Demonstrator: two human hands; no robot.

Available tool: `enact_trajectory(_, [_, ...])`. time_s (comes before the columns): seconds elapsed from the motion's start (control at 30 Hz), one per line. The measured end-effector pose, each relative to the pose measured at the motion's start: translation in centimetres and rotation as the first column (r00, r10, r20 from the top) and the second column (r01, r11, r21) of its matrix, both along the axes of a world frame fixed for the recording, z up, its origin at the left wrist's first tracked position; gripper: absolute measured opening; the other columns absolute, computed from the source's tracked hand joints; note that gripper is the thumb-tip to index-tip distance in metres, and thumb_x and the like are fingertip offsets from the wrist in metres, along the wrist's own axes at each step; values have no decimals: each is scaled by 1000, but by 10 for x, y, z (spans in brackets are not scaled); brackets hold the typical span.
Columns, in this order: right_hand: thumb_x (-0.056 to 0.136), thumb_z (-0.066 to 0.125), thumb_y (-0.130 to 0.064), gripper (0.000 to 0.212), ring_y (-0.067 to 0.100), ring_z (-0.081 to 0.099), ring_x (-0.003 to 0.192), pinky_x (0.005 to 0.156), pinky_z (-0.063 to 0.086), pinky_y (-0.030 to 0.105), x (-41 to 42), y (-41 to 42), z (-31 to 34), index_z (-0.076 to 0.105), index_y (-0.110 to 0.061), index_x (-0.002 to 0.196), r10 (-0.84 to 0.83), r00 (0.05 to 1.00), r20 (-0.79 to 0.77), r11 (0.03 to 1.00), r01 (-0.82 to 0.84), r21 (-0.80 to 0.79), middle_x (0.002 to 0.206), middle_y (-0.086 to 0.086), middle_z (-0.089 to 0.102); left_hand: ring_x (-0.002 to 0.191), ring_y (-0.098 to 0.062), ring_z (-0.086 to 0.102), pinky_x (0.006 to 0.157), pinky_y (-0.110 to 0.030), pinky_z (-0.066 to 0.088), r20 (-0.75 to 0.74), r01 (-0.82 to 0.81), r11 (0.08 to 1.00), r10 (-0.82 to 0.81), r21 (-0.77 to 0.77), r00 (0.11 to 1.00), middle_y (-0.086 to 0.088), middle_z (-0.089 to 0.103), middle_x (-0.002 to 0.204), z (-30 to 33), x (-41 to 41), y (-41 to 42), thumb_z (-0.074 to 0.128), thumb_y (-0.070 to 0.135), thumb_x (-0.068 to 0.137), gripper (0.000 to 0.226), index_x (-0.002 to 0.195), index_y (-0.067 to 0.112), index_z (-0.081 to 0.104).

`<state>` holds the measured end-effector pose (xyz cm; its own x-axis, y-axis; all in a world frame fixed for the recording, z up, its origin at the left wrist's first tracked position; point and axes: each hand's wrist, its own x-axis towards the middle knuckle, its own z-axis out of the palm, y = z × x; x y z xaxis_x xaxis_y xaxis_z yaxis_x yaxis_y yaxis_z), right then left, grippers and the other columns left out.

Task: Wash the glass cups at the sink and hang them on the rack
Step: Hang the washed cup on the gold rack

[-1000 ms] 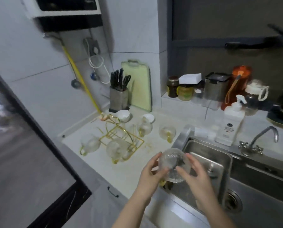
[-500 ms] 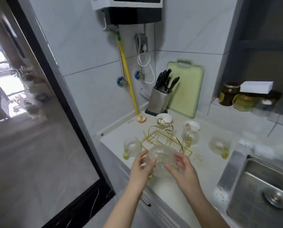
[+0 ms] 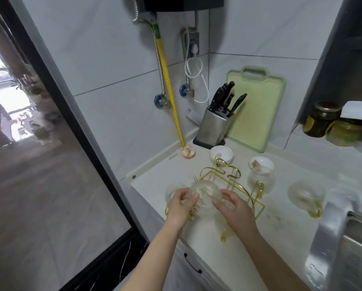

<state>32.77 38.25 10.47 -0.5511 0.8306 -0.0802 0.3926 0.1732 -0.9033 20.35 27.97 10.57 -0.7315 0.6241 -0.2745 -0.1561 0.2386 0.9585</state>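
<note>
Both of my hands are on one round glass cup [image 3: 205,193]. I hold it up over the near left part of the gold wire rack [image 3: 228,181], which stands on the white counter [image 3: 266,234]. My left hand [image 3: 181,204] comes in from the left side. Its fingers curl round the left side of the cup, and one fingertip presses on the glass. My right hand [image 3: 233,206] comes in from the right. Its fingers spread and bend round the right side of the cup. My two arms reach forward from the bottom of the view and come close together at the cup.

Another glass cup [image 3: 172,191] with a yellow handle sits just behind my left hand. I can only see a bit of it. Two more glass cups stand on the counter to the right of the rack, one [image 3: 261,179] just beside it and one [image 3: 307,195] nearer the sink [image 3: 331,238]. Two small white bowls [image 3: 221,154] sit behind the rack. A knife block [image 3: 214,128] and a green cutting board [image 3: 253,110] stand by the wall.
</note>
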Motion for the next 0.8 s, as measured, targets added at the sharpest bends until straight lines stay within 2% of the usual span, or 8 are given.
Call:
enact_trajectory(0.1, [78,71,-44,47,14,59,111,98,44,33,-9,15,-13,61,-25,120,-14,999,47,1000,13,18,116,-3,65,90,-19,62,83,-36,51,-6,30,999,-30,-21,1000,-4,58,107,-5,-10,16,66,28,88,37,122,23,56])
enact_trajectory(0.27, [81,64,-50,47,18,57,112,100,42,39,-18,30,-29,59,-27,121,-21,977,211,996,2,86,117,-4,65,100,-20,61,93,-37,50,-85,92,990,-101,-112,991,-5,64,107,-19,-22,31,67,32,87,38,124,33,57])
enact_trajectory(0.4, [84,60,-51,45,17,54,116,104,37,41,-22,35,-33,57,-28,122,-43,954,296,990,1,140,116,-5,64,77,-17,54,80,-38,52,-155,159,972,-186,-173,970,-7,55,82,-31,-33,40,64,30,89,26,105,48,56])
enact_trajectory(0.47, [85,58,-51,45,16,52,118,105,36,40,-25,36,-33,57,-28,123,-48,935,350,979,-26,202,115,-7,65,78,-16,58,81,-38,53,-180,188,960,-226,-208,957,-7,61,87,-35,-39,44,63,30,89,24,103,47,54])
enact_trajectory(0.53, [84,55,-56,49,15,49,121,106,34,38,-29,35,-33,56,-29,124,-60,909,412,972,-40,230,117,-8,64,83,-16,61,82,-35,54,-196,215,951,-260,-224,946,-4,64,98,-39,-45,46,63,30,89,25,111,41,56])
enact_trajectory(0.67, [64,25,-74,81,12,45,126,107,29,36,-34,32,-27,54,-32,128,-72,870,488,975,-41,218,122,-10,62,94,-17,64,88,-41,54,-221,274,930,-329,-244,918,1,63,107,-44,-57,49,62,36,88,31,119,38,57])
enact_trajectory(0.7, [66,25,-74,80,11,43,127,107,27,37,-35,31,-27,53,-32,129,-66,857,511,973,-58,223,123,-11,61,95,-16,63,89,-41,54,-223,286,925,-343,-251,912,2,63,109,-46,-59,49,62,36,87,32,119,38,57])
enact_trajectory(0.8, [88,42,-58,52,10,38,130,108,21,36,-38,25,-27,50,-32,131,-67,806,588,962,-105,253,128,-14,58,96,-13,61,84,-29,53,-225,322,901,-391,-290,892,4,60,112,-49,-65,49,61,33,89,34,122,34,56])
